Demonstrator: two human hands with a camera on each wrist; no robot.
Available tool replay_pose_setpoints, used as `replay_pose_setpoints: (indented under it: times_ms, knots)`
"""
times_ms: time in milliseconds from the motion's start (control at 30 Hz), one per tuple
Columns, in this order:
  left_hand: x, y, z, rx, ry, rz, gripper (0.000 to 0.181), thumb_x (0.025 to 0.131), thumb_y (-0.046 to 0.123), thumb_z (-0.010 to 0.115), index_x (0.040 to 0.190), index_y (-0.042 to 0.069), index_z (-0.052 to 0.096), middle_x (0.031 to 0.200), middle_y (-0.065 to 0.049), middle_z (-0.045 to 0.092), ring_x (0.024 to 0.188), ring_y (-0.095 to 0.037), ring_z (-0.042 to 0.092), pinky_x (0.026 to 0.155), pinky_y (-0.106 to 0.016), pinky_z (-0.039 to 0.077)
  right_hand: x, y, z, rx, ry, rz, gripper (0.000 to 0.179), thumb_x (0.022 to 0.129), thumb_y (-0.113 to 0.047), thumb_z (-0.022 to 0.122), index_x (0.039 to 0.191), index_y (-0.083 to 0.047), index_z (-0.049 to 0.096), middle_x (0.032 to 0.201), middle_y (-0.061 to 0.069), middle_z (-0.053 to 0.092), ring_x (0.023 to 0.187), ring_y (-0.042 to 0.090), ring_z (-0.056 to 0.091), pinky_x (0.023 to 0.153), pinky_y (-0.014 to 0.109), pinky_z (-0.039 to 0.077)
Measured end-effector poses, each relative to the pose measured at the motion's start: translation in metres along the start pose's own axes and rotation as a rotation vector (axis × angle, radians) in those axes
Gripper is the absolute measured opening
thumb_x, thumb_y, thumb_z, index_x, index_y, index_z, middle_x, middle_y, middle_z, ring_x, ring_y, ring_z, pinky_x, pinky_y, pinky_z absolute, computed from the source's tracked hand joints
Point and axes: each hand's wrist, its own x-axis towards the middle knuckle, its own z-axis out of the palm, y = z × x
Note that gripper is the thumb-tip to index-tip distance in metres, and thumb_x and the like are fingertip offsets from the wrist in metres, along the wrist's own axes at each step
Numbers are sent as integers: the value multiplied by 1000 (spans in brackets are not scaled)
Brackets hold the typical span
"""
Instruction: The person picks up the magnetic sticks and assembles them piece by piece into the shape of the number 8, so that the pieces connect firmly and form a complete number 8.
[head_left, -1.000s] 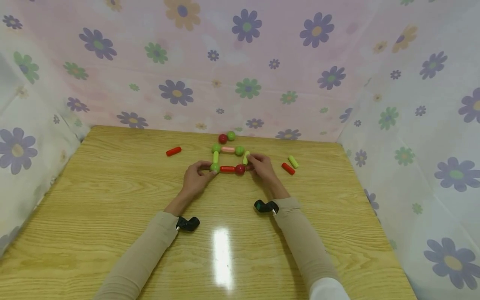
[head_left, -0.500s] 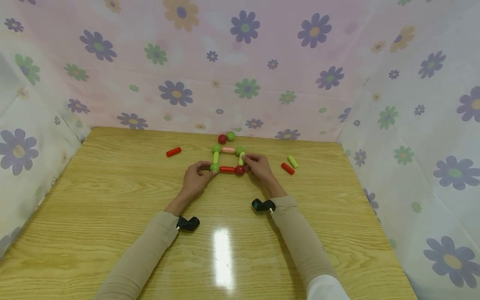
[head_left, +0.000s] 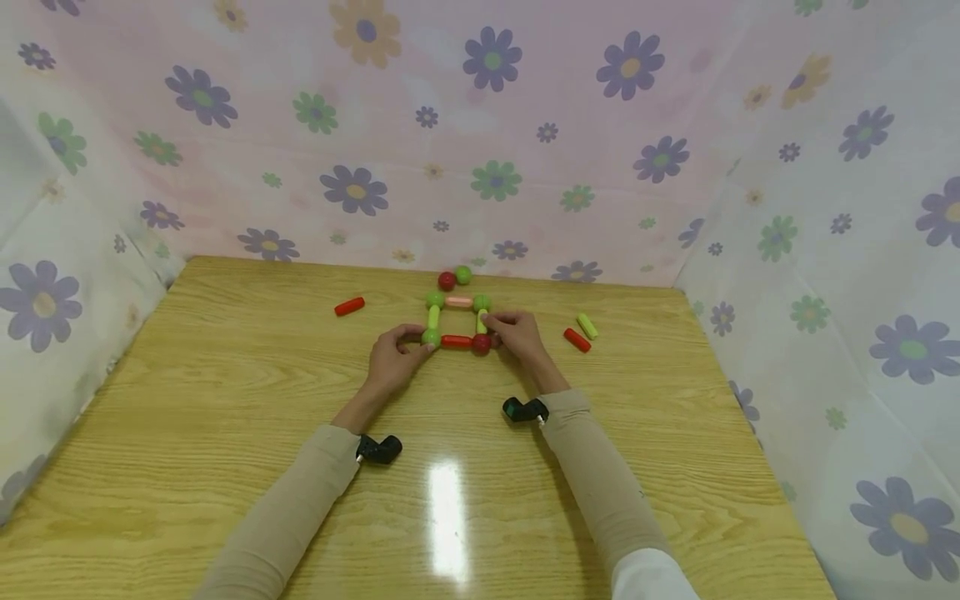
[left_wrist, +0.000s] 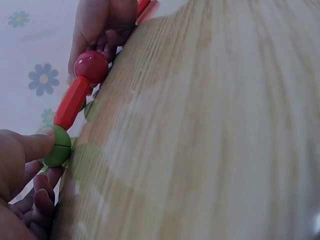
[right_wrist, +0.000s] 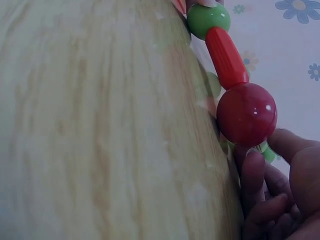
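Note:
Rods and balls form a four-sided frame on the table. Its near-left green ball (head_left: 431, 337) is pinched between the thumb and fingers of my left hand (head_left: 392, 360). A red rod (left_wrist: 72, 103) joins that ball to a dark red ball (right_wrist: 247, 114) at the near right. My right hand (head_left: 522, 340) pinches the yellow-green rod (head_left: 482, 320) on the right side, between the red ball and the far-right green ball (head_left: 482, 302). A pink rod (head_left: 459, 302) forms the far side, and another yellow-green rod (head_left: 433, 318) the left. Fingers partly hide the held rod.
Behind the frame lie a loose red ball (head_left: 447, 281) and a green ball (head_left: 462, 275). One red rod (head_left: 349, 306) is at the left; a red rod (head_left: 577, 340) and a yellow-green bar (head_left: 587, 326) lie right. A flowered curtain (head_left: 420, 192) borders the wooden table (head_left: 637, 467).
My right hand has moved slightly left, bringing the yellow-green rod from a tilted place beside the frame into line between the red and far-right green balls. My left hand keeps its hold.

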Motion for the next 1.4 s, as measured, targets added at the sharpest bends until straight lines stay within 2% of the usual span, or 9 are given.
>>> replay_pose_setpoints:
  times_ms: [200,433,533,733,900,1167,1400]
  knots:
    - [0,0,1,-13,3,6,33,95,20,74,125,6,69,118,-14,72,68,-15,50,62,-25,40,-1,0,1,13,11,-11,30,96,-23,72,109,4,76,76,0,68,57,10,58,56,22,48]
    - [0,0,3,-28,18,1,34,95,21,75,125,6,69,117,-13,73,68,-15,50,62,-25,41,-1,3,-2,-85,3,-26,38,91,-27,79,117,1,74,107,15,74,65,7,59,60,21,48]
    - [0,0,4,-32,23,3,35,94,21,75,125,6,69,116,-13,73,69,-15,52,63,-26,43,0,4,-2,-121,17,-27,38,90,-30,79,115,-1,76,112,19,73,66,8,59,60,21,49]
    - [0,1,3,-32,20,5,36,93,22,76,124,6,69,115,-13,73,69,-14,54,63,-26,44,-1,4,0,-123,53,-23,35,89,-32,81,109,-3,78,98,12,73,64,9,57,59,23,46]
    - [-1,0,0,-29,1,5,35,94,22,76,123,5,69,114,-14,73,72,-15,56,64,-26,45,-2,3,-1,-94,34,-15,33,89,-31,80,107,-3,79,79,3,69,60,10,56,56,24,47]
    - [-2,-4,-12,-75,-86,-8,31,97,15,70,124,-1,67,116,-19,69,94,-21,63,79,-24,49,-3,3,-5,-87,-4,-8,37,92,-32,77,111,1,77,77,3,70,57,10,59,56,23,48]
    - [3,-9,-31,-144,-231,-27,32,102,16,65,127,-3,64,116,-19,67,95,-17,63,76,-21,52,-2,3,-9,-85,-40,-16,37,94,-30,75,114,1,76,75,1,70,55,9,59,57,23,49]
